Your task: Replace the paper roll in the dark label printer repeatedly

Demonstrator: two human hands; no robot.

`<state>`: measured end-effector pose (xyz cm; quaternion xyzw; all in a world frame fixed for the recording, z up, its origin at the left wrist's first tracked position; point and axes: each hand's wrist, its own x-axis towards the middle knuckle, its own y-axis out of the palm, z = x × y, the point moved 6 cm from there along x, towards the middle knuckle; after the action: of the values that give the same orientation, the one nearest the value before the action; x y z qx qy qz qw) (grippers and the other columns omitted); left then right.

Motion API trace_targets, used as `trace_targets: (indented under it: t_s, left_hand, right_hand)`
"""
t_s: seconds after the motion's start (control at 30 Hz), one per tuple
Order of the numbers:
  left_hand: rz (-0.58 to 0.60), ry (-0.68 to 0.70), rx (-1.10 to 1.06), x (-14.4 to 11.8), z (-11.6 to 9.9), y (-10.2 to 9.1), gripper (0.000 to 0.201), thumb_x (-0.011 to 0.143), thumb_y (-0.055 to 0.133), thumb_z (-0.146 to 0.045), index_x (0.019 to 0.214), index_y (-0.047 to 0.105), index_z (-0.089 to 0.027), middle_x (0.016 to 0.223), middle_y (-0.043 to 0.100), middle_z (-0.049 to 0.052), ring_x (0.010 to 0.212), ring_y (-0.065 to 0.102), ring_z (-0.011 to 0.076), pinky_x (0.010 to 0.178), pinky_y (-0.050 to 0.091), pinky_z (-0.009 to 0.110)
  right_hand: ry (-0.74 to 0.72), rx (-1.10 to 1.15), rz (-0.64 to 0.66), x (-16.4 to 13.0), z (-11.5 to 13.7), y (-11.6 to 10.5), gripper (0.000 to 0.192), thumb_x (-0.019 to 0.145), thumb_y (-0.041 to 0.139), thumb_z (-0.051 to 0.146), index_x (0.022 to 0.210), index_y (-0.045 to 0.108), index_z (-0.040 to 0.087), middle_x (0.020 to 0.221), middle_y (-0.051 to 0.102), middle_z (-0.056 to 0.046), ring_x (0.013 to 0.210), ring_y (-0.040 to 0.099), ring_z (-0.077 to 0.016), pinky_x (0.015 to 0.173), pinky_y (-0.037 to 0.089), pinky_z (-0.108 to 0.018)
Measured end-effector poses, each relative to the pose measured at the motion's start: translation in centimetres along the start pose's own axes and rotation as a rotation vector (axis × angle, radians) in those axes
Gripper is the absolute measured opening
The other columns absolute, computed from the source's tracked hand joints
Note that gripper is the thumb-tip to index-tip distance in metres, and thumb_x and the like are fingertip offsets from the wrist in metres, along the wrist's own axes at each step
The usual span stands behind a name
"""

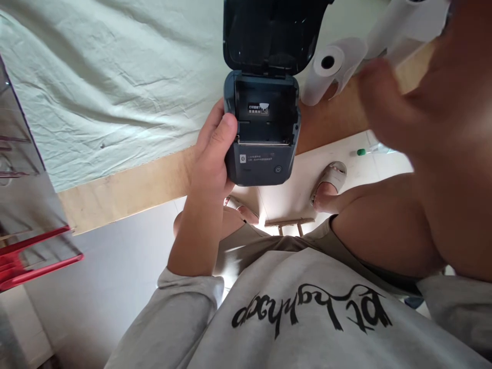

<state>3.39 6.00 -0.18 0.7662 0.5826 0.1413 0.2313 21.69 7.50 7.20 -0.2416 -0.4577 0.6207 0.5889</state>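
— So, what did the left hand point(213, 154) have?

— Its fingers were wrapped around the left side of a small dark blue plastic printer point(263, 133), thumb on the casing. The hinged lid point(269, 31) stood open, the paper bay bare, and the printer hung just past the table's near wooden edge point(126, 189).

— And the right hand point(418, 118)?

— Blurred, raised near the table's right end; whether its fingers gripped anything I couldn't tell. White paper rolls point(332, 69) lay by it, beside the pale green cloth point(115, 77).
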Motion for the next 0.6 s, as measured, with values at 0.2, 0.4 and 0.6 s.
trace_targets:
  t_s: [0.2,0.4,0.6]
  left_hand:
    - [-0.005,-0.013,0.014,0.2,0.1,-0.3,0.036,0.077,0.039,-0.045,0.102,0.05,-0.022,0.103,0.058,0.004,0.1,0.054,0.0222,0.084,0.044,0.038]
    - [0.002,0.0,-0.001,0.2,0.1,-0.5,0.033,0.077,0.04,-0.043,0.104,0.048,-0.026,0.1,0.057,0.004,0.094,0.056,0.0195,0.08,0.048,0.037]
    - [-0.012,-0.013,0.043,0.1,0.0,-0.4,0.037,0.079,0.035,-0.043,0.107,0.044,-0.022,0.103,0.056,0.007,0.095,0.057,0.0197,0.085,0.047,0.042]
  right_hand:
    - [-0.13,-0.349,0.12,0.5,1.9,3.1,0.047,0.076,0.029,0.046,0.119,0.034,0.027,0.119,0.037,-0.001,0.112,0.04,-0.0145,0.095,0.037,-0.032]
    - [-0.104,-0.182,0.077,0.9,1.0,3.0,0.035,0.073,0.04,0.035,0.107,0.045,0.025,0.107,0.043,-0.001,0.099,0.043,-0.0041,0.087,0.038,-0.017]
    - [-0.068,0.157,-0.164,0.6,2.2,1.0,0.044,0.067,0.045,0.026,0.109,0.04,0.012,0.099,0.048,-0.003,0.081,0.045,0.0017,0.069,0.036,-0.012]
